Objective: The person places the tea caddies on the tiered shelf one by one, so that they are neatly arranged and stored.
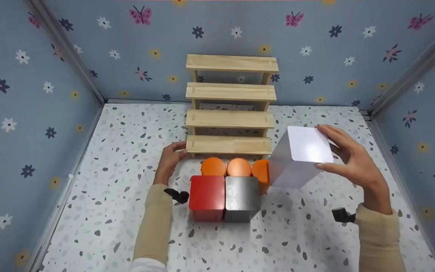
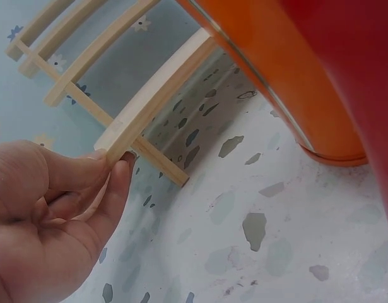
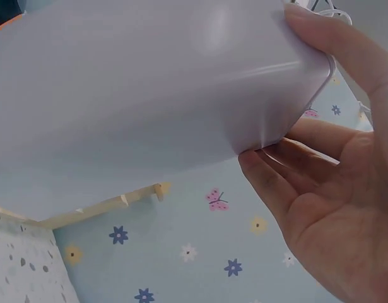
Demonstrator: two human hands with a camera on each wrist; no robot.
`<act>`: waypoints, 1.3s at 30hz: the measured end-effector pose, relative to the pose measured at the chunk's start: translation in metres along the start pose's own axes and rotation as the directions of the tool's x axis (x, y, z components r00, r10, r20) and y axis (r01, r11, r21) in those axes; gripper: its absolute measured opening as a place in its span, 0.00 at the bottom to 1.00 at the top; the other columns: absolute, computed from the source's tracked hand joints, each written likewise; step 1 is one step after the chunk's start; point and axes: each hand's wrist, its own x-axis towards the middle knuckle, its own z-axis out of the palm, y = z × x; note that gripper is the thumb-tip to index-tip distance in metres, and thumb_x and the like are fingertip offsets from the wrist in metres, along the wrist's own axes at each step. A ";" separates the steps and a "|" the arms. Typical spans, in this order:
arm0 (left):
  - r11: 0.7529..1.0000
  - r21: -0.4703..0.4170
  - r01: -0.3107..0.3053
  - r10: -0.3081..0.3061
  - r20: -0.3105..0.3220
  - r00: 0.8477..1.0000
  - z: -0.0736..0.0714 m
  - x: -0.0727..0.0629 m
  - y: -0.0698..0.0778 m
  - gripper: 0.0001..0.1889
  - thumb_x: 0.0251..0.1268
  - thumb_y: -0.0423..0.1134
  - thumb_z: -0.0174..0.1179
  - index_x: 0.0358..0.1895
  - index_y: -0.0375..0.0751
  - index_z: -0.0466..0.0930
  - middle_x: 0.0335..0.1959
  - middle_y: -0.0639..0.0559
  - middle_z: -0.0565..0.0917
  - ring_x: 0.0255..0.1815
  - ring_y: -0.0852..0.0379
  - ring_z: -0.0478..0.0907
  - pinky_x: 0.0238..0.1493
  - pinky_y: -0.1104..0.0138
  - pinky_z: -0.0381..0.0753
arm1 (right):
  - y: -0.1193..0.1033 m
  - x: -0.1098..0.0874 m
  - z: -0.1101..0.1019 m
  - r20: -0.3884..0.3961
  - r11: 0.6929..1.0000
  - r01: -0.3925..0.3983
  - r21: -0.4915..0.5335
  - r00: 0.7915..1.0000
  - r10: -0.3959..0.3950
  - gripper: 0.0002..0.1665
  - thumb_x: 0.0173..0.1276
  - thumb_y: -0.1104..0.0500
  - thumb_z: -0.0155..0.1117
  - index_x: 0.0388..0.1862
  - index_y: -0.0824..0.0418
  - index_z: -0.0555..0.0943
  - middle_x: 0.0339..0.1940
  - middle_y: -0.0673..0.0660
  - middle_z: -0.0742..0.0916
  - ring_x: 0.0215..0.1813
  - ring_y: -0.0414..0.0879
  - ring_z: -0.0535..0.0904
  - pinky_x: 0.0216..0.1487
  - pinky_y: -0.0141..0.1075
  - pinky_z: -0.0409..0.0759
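Note:
My right hand [image 1: 353,160] grips the top end of a tall white rectangular box [image 1: 310,145], thumb on one side and fingers on the other. The box tilts and looks raised, to the right of the other containers; its lower end partly covers an orange round-topped canister [image 1: 259,168]. With thumb and fingers, my left hand [image 2: 55,214] pinches the left end of the lowest plank of a wooden tiered rack [image 1: 229,144]. Right in front of the rack stand two more orange canisters [image 1: 213,166]. Nearer to me, a red box [image 1: 207,193] and a dark grey box [image 1: 243,193] stand side by side.
The speckled white floor [image 1: 123,189] lies under everything. Blue walls [image 1: 232,22] with flower and butterfly prints rise at the back and both sides, with metal strips [image 1: 68,53] at the corners. The rack stands close to the back wall.

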 end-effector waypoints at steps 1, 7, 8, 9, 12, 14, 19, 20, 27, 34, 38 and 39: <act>1.000 -0.005 0.000 0.000 0.001 1.000 0.000 0.000 0.000 0.22 0.65 0.26 0.54 0.62 0.38 0.73 0.62 0.42 0.74 0.55 0.51 0.76 0.61 0.63 0.76 | 0.000 0.004 0.000 -0.001 1.000 -0.002 -0.005 1.000 0.002 0.52 0.47 0.77 0.71 0.72 0.62 0.63 0.73 0.59 0.65 0.69 0.39 0.66 0.65 0.22 0.66; 1.000 -0.009 -0.009 0.009 0.009 1.000 0.000 -0.001 0.002 0.22 0.65 0.26 0.53 0.63 0.37 0.72 0.62 0.41 0.75 0.56 0.50 0.76 0.61 0.62 0.76 | 0.005 0.027 0.002 -0.027 0.998 -0.067 0.000 0.997 0.067 0.50 0.51 0.73 0.72 0.73 0.56 0.63 0.74 0.57 0.64 0.71 0.42 0.64 0.65 0.21 0.65; 1.000 -0.006 -0.015 0.015 0.011 1.000 0.000 -0.001 0.002 0.22 0.65 0.26 0.53 0.63 0.36 0.72 0.62 0.41 0.75 0.56 0.50 0.76 0.61 0.62 0.76 | 0.006 0.032 0.002 -0.031 0.997 -0.078 0.002 0.996 0.078 0.50 0.51 0.72 0.72 0.73 0.55 0.63 0.74 0.56 0.64 0.71 0.43 0.64 0.65 0.20 0.65; 1.000 -0.003 -0.021 0.021 0.013 1.000 0.000 -0.001 0.002 0.22 0.65 0.26 0.53 0.63 0.36 0.72 0.62 0.41 0.75 0.56 0.50 0.76 0.61 0.62 0.76 | 0.008 0.036 0.003 -0.031 0.997 -0.082 0.004 0.996 0.082 0.50 0.52 0.71 0.72 0.73 0.55 0.63 0.74 0.56 0.64 0.72 0.45 0.63 0.66 0.21 0.65; 0.999 -0.005 -0.033 0.033 0.015 0.999 -0.001 0.000 0.002 0.22 0.65 0.26 0.54 0.63 0.35 0.72 0.62 0.40 0.75 0.56 0.50 0.76 0.60 0.62 0.76 | 0.013 0.048 0.005 -0.042 0.995 -0.096 0.024 0.994 0.097 0.49 0.53 0.69 0.72 0.73 0.55 0.63 0.74 0.57 0.63 0.74 0.49 0.60 0.66 0.22 0.65; 0.999 -0.004 -0.032 0.032 0.014 0.999 0.000 0.000 0.002 0.22 0.65 0.26 0.53 0.63 0.35 0.72 0.62 0.40 0.75 0.56 0.50 0.76 0.60 0.62 0.76 | 0.016 0.056 0.008 -0.053 0.994 -0.097 0.042 0.994 0.100 0.49 0.54 0.69 0.72 0.73 0.55 0.63 0.74 0.57 0.63 0.74 0.51 0.59 0.67 0.23 0.65; 1.000 0.003 -0.018 0.018 0.006 1.000 0.000 0.000 0.003 0.22 0.65 0.26 0.53 0.63 0.36 0.73 0.62 0.41 0.75 0.55 0.51 0.76 0.60 0.62 0.76 | 0.026 0.075 0.015 -0.081 0.992 -0.110 0.053 0.990 0.114 0.48 0.53 0.66 0.73 0.73 0.56 0.63 0.74 0.57 0.64 0.74 0.53 0.60 0.70 0.30 0.64; 1.000 0.003 -0.019 0.019 0.006 1.000 0.000 0.000 0.003 0.22 0.65 0.26 0.53 0.63 0.36 0.72 0.62 0.40 0.75 0.55 0.51 0.76 0.61 0.62 0.76 | 0.028 0.079 0.016 -0.085 0.992 -0.115 0.056 0.989 0.119 0.48 0.53 0.66 0.73 0.73 0.56 0.63 0.74 0.57 0.64 0.74 0.53 0.60 0.70 0.32 0.64; 1.000 -0.003 -0.019 0.019 0.007 1.000 -0.001 0.000 0.003 0.22 0.65 0.26 0.52 0.63 0.36 0.72 0.62 0.41 0.74 0.57 0.50 0.76 0.61 0.62 0.76 | 0.041 0.097 0.028 -0.070 0.986 -0.164 0.040 0.984 0.166 0.50 0.54 0.61 0.75 0.74 0.54 0.62 0.75 0.55 0.63 0.75 0.52 0.58 0.74 0.46 0.60; 1.000 0.001 -0.005 0.006 -0.006 1.000 -0.001 0.000 0.002 0.22 0.65 0.26 0.52 0.63 0.38 0.73 0.62 0.42 0.75 0.57 0.51 0.76 0.60 0.63 0.76 | 0.056 0.104 0.041 -0.033 0.978 -0.202 0.051 0.979 0.203 0.50 0.54 0.58 0.75 0.74 0.53 0.61 0.76 0.55 0.62 0.76 0.51 0.57 0.74 0.46 0.58; 1.000 0.009 -0.002 0.002 -0.001 1.000 -0.001 -0.001 0.001 0.22 0.65 0.27 0.53 0.63 0.38 0.72 0.62 0.42 0.75 0.58 0.51 0.76 0.61 0.62 0.75 | 0.065 0.105 0.047 -0.014 0.976 -0.210 0.052 0.977 0.211 0.50 0.54 0.56 0.75 0.74 0.52 0.61 0.76 0.55 0.61 0.76 0.50 0.56 0.75 0.46 0.58; 1.000 0.011 -0.002 0.002 0.001 1.000 -0.001 -0.001 0.001 0.22 0.65 0.27 0.53 0.63 0.38 0.72 0.62 0.43 0.75 0.58 0.51 0.76 0.61 0.62 0.75 | 0.067 0.105 0.049 -0.013 0.976 -0.210 0.053 0.977 0.211 0.50 0.54 0.56 0.75 0.74 0.51 0.61 0.76 0.54 0.61 0.76 0.50 0.56 0.75 0.46 0.58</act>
